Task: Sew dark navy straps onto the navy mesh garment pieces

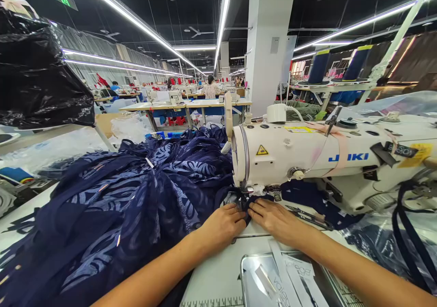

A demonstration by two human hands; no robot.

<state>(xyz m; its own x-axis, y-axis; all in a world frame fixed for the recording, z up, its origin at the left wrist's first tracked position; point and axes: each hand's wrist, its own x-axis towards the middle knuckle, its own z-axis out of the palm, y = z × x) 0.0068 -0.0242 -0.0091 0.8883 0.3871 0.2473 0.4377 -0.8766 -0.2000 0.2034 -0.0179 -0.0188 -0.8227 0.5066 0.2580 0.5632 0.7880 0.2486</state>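
Note:
A large heap of dark navy patterned fabric point(129, 197) covers the left of the sewing table. Its edge runs under the needle of a white Juki sewing machine point(307, 154). My left hand point(223, 225) lies on the fabric just in front of the needle, fingers curled and pressing the cloth. My right hand point(273, 218) rests beside it, fingertips pinching the fabric edge close to the presser foot point(246, 196). The two hands almost touch.
A metal tray point(249, 266) with white label strips sits at the near table edge. A black plastic bag point(37, 74) hangs at upper left. Two navy thread cones point(319, 65) stand behind the machine. Other people work at distant tables point(191, 104).

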